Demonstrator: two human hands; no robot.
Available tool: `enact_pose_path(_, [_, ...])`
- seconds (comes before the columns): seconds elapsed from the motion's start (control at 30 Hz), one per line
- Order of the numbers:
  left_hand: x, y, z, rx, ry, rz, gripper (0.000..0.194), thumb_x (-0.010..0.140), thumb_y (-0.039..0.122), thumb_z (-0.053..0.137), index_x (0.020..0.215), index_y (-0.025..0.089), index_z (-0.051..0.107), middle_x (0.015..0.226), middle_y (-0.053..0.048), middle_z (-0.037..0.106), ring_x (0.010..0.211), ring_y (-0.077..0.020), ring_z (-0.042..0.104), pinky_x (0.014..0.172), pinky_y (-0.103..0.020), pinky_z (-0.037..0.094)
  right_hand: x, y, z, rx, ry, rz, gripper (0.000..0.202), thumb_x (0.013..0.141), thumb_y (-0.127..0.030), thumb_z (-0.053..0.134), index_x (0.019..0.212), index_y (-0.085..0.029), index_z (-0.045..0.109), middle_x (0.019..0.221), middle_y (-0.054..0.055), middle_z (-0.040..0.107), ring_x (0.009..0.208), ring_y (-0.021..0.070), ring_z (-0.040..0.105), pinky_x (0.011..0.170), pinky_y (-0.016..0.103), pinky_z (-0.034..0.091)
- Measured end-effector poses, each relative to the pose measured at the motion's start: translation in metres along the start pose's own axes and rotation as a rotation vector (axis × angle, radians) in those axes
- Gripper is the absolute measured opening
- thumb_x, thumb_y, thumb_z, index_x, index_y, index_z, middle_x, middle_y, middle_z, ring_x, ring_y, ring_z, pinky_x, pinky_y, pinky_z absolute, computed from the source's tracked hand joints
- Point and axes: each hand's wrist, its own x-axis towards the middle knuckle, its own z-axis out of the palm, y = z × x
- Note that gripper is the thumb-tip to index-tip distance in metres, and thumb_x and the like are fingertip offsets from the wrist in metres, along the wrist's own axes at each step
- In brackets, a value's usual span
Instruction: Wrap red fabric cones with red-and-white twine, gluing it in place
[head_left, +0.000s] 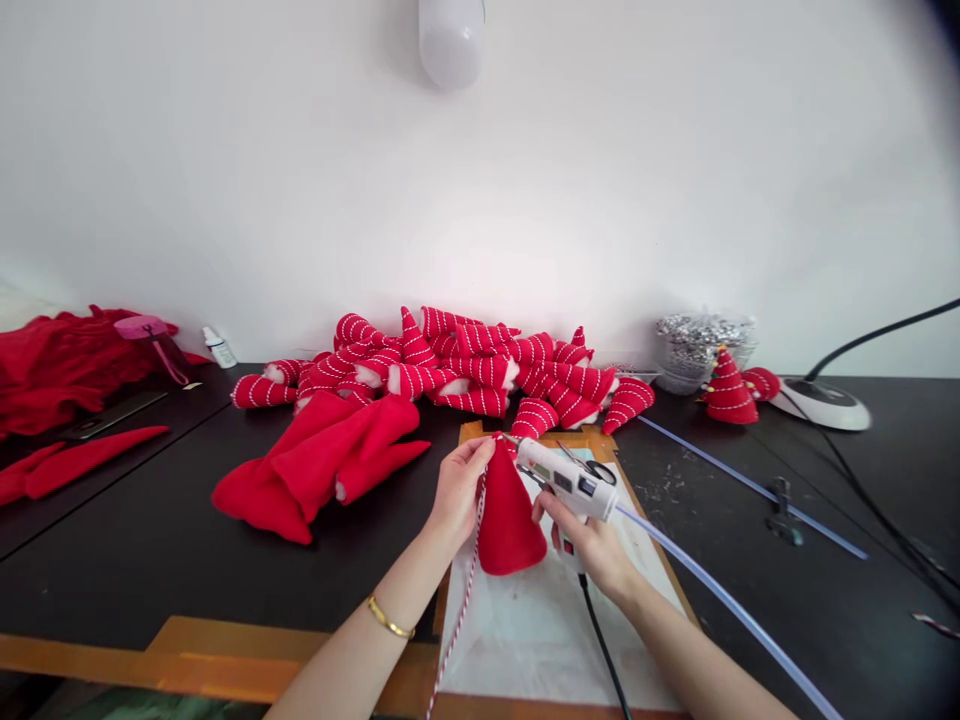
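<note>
My left hand (457, 490) is closed in a pinch at the tip of a red felt cone (511, 525). A red-and-white twisted cord (470, 580) runs from those fingers down past the cone toward the table edge. Wrapped round the handle of a white hot glue gun (564, 474) is my right hand (596, 550). The gun's nozzle points left, close to the cone's tip; whether it touches cannot be told. A clear glue stick (720, 590) trails from its back end. Behind the gun, scissors (600, 470) are partly hidden.
A white sheet (510, 640) edged with brown tape lies below my hands. Many cord-striped red cones (472, 370) are piled by the wall. Plain red felt pieces (322, 460) lie left. A tinsel tub (679, 355), a decorated cone (729, 395) and a lamp base (829, 405) stand right.
</note>
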Motion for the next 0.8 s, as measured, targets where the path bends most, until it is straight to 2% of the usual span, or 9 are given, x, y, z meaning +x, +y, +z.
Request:
enact_pose_path(0.2, [0.000, 0.000, 0.001, -0.003, 0.021, -0.010, 0.032, 0.063, 0.037, 0.087, 0.082, 0.015, 0.074, 0.073, -0.002, 0.072, 0.061, -0.0126, 0.063, 0.062, -0.023, 0.047, -0.002, -0.002, 0.001, 0.009, 0.006, 0.013, 0.046, 0.070, -0.068, 0.068, 0.068, -0.022, 0.061, 0.064, 0.003, 0.060, 0.051, 0.0148, 0.046, 0.048, 0.029, 0.040])
enact_pose_path(0.33, [0.000, 0.000, 0.001, -0.020, 0.020, -0.015, 0.031, 0.063, 0.037, 0.087, 0.081, 0.015, 0.074, 0.071, -0.001, 0.071, 0.060, -0.0117, 0.062, 0.061, -0.022, 0.047, 0.001, 0.001, -0.002, 0.021, -0.005, 0.007, 0.042, 0.075, -0.063, 0.066, 0.071, -0.022, 0.062, 0.069, 0.003, 0.063, 0.047, 0.0125, 0.045, 0.047, 0.028, 0.038])
enact_pose_path(0.43, [0.000, -0.001, 0.001, -0.033, 0.006, -0.059, 0.032, 0.063, 0.036, 0.088, 0.081, 0.015, 0.074, 0.069, 0.000, 0.071, 0.058, -0.0102, 0.060, 0.059, -0.021, 0.046, 0.005, 0.006, -0.003, 0.092, 0.051, -0.020, 0.036, 0.077, -0.057, 0.068, 0.076, -0.021, 0.062, 0.075, 0.002, 0.062, 0.051, 0.0120, 0.048, 0.048, 0.026, 0.039])
enact_pose_path(0.5, [-0.001, -0.003, 0.001, -0.040, -0.006, -0.101, 0.031, 0.064, 0.037, 0.087, 0.081, 0.015, 0.073, 0.068, 0.001, 0.070, 0.055, -0.0097, 0.059, 0.056, -0.021, 0.046, 0.007, 0.009, -0.002, 0.165, 0.081, -0.016, 0.033, 0.074, -0.052, 0.073, 0.084, -0.022, 0.063, 0.081, 0.002, 0.063, 0.053, 0.0115, 0.048, 0.047, 0.025, 0.037])
enact_pose_path(0.57, [-0.002, -0.007, 0.002, -0.032, -0.023, -0.120, 0.031, 0.065, 0.039, 0.086, 0.082, 0.016, 0.073, 0.069, 0.000, 0.071, 0.056, -0.0113, 0.060, 0.056, -0.022, 0.047, 0.009, 0.010, 0.001, 0.233, 0.056, 0.016, 0.040, 0.067, -0.048, 0.079, 0.092, -0.023, 0.062, 0.088, 0.001, 0.064, 0.053, 0.0108, 0.046, 0.043, 0.024, 0.034])
enact_pose_path(0.67, [-0.005, -0.013, 0.002, 0.018, -0.048, -0.100, 0.032, 0.067, 0.041, 0.085, 0.083, 0.016, 0.072, 0.074, -0.002, 0.073, 0.061, -0.0141, 0.064, 0.060, -0.024, 0.050, 0.011, 0.009, 0.003, 0.265, 0.049, 0.049, 0.043, 0.062, -0.047, 0.083, 0.092, -0.024, 0.061, 0.089, 0.001, 0.066, 0.052, 0.0107, 0.047, 0.043, 0.024, 0.034])
enact_pose_path(0.8, [-0.006, -0.017, 0.002, 0.064, -0.052, -0.071, 0.031, 0.068, 0.039, 0.085, 0.085, 0.016, 0.073, 0.075, -0.002, 0.073, 0.061, -0.0120, 0.063, 0.061, -0.022, 0.049, 0.013, 0.007, -0.002, 0.305, 0.118, 0.014, 0.036, 0.070, -0.048, 0.077, 0.090, -0.024, 0.060, 0.099, 0.003, 0.069, 0.055, 0.0115, 0.052, 0.049, 0.026, 0.040])
